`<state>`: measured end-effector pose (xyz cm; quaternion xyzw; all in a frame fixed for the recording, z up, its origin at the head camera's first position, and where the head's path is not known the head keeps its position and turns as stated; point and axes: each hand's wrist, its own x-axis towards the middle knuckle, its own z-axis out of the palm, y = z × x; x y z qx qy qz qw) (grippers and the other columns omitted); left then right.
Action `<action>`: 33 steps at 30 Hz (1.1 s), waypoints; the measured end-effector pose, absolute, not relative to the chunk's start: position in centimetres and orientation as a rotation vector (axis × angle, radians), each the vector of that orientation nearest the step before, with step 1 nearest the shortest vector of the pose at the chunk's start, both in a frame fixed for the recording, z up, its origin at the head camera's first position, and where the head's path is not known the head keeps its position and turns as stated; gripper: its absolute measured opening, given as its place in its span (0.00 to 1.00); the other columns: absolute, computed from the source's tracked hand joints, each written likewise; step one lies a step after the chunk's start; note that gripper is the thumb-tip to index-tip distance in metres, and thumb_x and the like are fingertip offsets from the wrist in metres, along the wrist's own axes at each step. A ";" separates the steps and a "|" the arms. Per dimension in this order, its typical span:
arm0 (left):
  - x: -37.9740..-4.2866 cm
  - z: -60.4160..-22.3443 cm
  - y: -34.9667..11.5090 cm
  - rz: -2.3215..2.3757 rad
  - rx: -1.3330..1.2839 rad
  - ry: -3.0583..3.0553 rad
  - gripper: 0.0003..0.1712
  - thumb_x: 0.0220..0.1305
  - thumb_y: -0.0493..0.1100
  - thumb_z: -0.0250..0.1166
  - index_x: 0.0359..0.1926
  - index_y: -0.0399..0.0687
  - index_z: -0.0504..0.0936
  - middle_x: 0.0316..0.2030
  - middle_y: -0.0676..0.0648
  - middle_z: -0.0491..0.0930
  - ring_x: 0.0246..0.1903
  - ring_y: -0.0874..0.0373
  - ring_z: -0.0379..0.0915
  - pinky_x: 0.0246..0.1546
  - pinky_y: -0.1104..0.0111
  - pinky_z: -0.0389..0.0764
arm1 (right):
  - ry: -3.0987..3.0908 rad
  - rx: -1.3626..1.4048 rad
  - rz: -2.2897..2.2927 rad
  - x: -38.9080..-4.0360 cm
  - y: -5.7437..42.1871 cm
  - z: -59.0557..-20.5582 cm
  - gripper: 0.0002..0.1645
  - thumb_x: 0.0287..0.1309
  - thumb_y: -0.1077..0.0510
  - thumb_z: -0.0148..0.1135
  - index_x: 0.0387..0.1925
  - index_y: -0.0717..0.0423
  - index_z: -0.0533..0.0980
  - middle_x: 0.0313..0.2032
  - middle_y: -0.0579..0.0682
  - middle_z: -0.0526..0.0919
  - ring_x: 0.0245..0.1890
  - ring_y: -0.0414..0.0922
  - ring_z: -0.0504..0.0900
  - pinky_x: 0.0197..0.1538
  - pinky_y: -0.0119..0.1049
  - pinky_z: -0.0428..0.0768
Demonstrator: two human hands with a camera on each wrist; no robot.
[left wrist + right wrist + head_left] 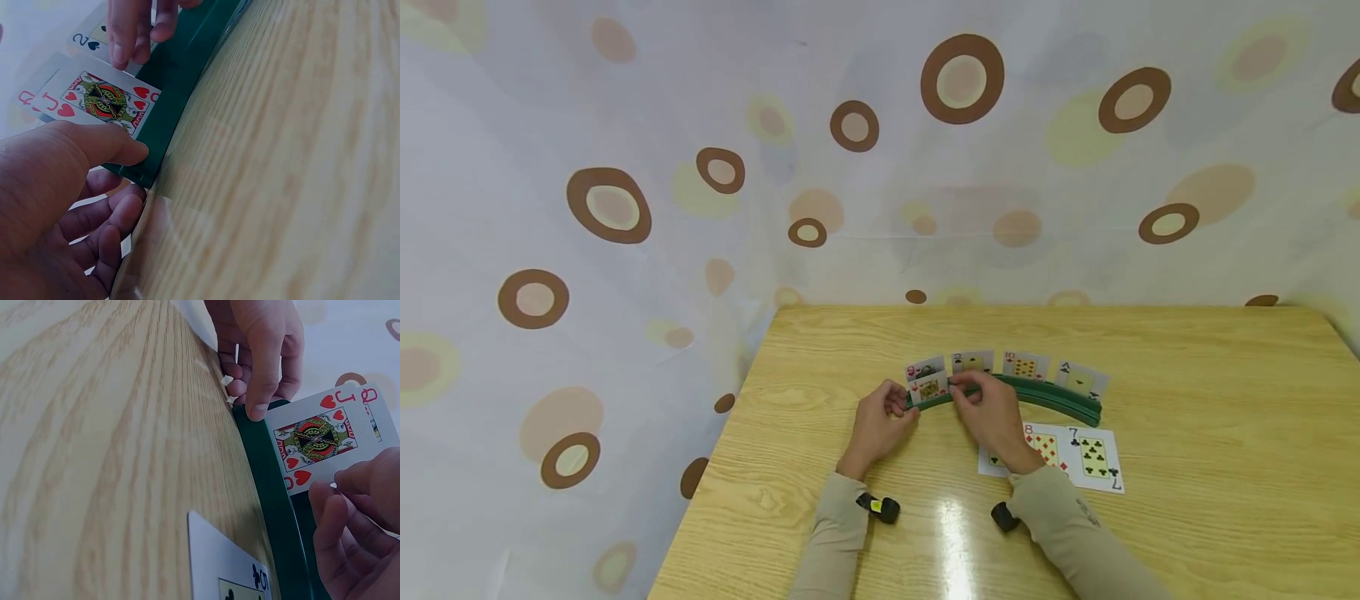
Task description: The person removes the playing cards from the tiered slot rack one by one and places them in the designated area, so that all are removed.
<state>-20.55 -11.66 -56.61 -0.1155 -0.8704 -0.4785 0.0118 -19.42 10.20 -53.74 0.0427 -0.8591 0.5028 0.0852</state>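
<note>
The jack (929, 388) stands between the two hands, in front of the queen (925, 367), its lower edge at the green holder (1052, 397). The right hand (996, 417) pinches the jack's right edge between thumb and finger. The left hand (880, 425) grips the holder's end, thumb on the front, other fingers curled behind. The step in hand looks like setting the jack into the front slot; whether it is fully seated, I cannot tell. The next move would call for a steady left hand and a light downward press before the right lets go. Beyond the right hand stand the two (972, 359), ten (1026, 365) and ace (1081, 379). Nearer the right wrist lie the eight (1047, 450), seven (1094, 460) and a partly covered five (237, 584).
</note>
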 end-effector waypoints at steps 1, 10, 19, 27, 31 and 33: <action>-20.5 -56.6 -11.7 -1.493 -0.359 -2.715 0.11 0.70 0.38 0.74 0.49 0.41 0.82 0.41 0.41 0.86 0.36 0.61 0.78 0.41 0.74 0.81 | -2.562 0.127 1.497 -19.5 10.1 -53.8 0.09 0.72 0.60 0.71 0.51 0.56 0.89 0.42 0.56 0.92 0.32 0.41 0.87 0.37 0.29 0.81; -20.6 -56.6 -11.6 -1.490 -0.368 -2.704 0.12 0.69 0.37 0.75 0.48 0.40 0.82 0.40 0.41 0.86 0.36 0.61 0.79 0.41 0.74 0.80 | -2.566 0.142 1.473 -20.1 9.8 -54.1 0.05 0.72 0.59 0.71 0.45 0.55 0.89 0.38 0.53 0.92 0.30 0.44 0.87 0.36 0.30 0.80; -20.7 -56.8 -11.7 -1.496 -0.352 -2.714 0.12 0.69 0.36 0.75 0.48 0.40 0.82 0.39 0.41 0.86 0.35 0.65 0.76 0.40 0.75 0.79 | -2.615 0.275 1.404 -20.3 9.8 -54.6 0.02 0.76 0.59 0.67 0.44 0.51 0.84 0.36 0.50 0.89 0.30 0.38 0.82 0.36 0.32 0.78; -20.7 -56.8 -11.6 -1.507 -0.351 -2.718 0.12 0.69 0.36 0.74 0.49 0.40 0.82 0.40 0.42 0.86 0.35 0.66 0.76 0.40 0.76 0.79 | -2.557 0.322 1.472 -19.9 10.2 -54.2 0.06 0.77 0.62 0.64 0.51 0.55 0.83 0.40 0.56 0.90 0.34 0.42 0.84 0.39 0.31 0.80; -20.6 -56.8 -11.6 -1.522 -0.344 -2.713 0.12 0.69 0.36 0.74 0.49 0.40 0.82 0.40 0.41 0.86 0.36 0.64 0.77 0.40 0.76 0.79 | -2.535 0.327 1.526 -19.7 10.5 -53.8 0.09 0.77 0.62 0.64 0.53 0.57 0.83 0.42 0.56 0.90 0.37 0.45 0.86 0.43 0.31 0.83; -20.6 -56.8 -11.6 -1.523 -0.340 -2.719 0.12 0.69 0.37 0.74 0.49 0.40 0.82 0.40 0.41 0.86 0.36 0.63 0.77 0.40 0.76 0.79 | -2.528 0.320 1.550 -19.5 10.8 -53.6 0.09 0.77 0.62 0.64 0.54 0.57 0.83 0.42 0.56 0.89 0.38 0.45 0.86 0.44 0.31 0.84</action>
